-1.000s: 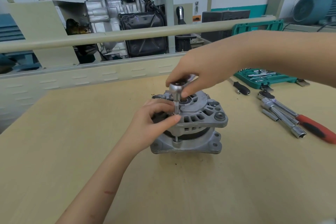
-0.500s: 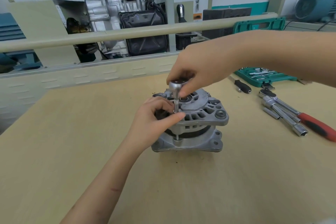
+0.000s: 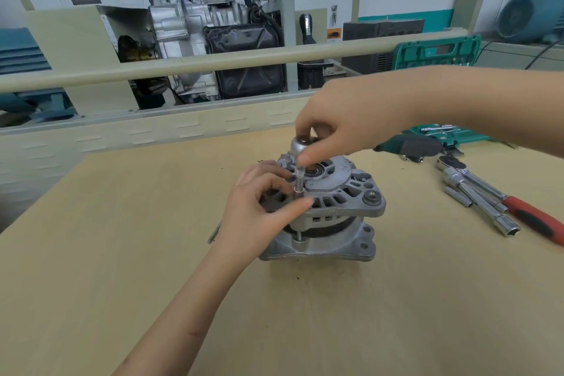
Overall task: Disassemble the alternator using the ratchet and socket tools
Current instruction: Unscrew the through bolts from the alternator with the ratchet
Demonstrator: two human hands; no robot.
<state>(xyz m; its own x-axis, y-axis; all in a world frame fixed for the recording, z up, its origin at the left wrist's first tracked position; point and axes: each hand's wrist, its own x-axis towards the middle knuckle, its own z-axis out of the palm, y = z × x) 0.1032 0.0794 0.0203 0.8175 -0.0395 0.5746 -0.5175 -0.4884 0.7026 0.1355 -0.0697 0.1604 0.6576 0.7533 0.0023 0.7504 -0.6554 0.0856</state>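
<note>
The silver alternator (image 3: 345, 192) stands upright in the middle of the wooden table (image 3: 122, 253). A slim socket (image 3: 298, 183) rises vertically from a bolt at its left rim. My left hand (image 3: 256, 207) pinches the socket's lower end between thumb and fingers. On top of the socket sits the ratchet head (image 3: 300, 143), and my right hand (image 3: 345, 122) grips it from above with curled fingers. The ratchet's dark green handle (image 3: 409, 145) sticks out to the right, blurred.
A red-handled ratchet (image 3: 534, 217) and several long sockets (image 3: 482, 207) lie on the table at the right. An open green tool case (image 3: 448, 131) sits behind them. A beige rail (image 3: 213, 64) and a cutaway engine display stand beyond the table's far edge.
My right hand has turned on the ratchet head, and the green handle has swung into view on the right. My left hand keeps its pinch on the socket.
</note>
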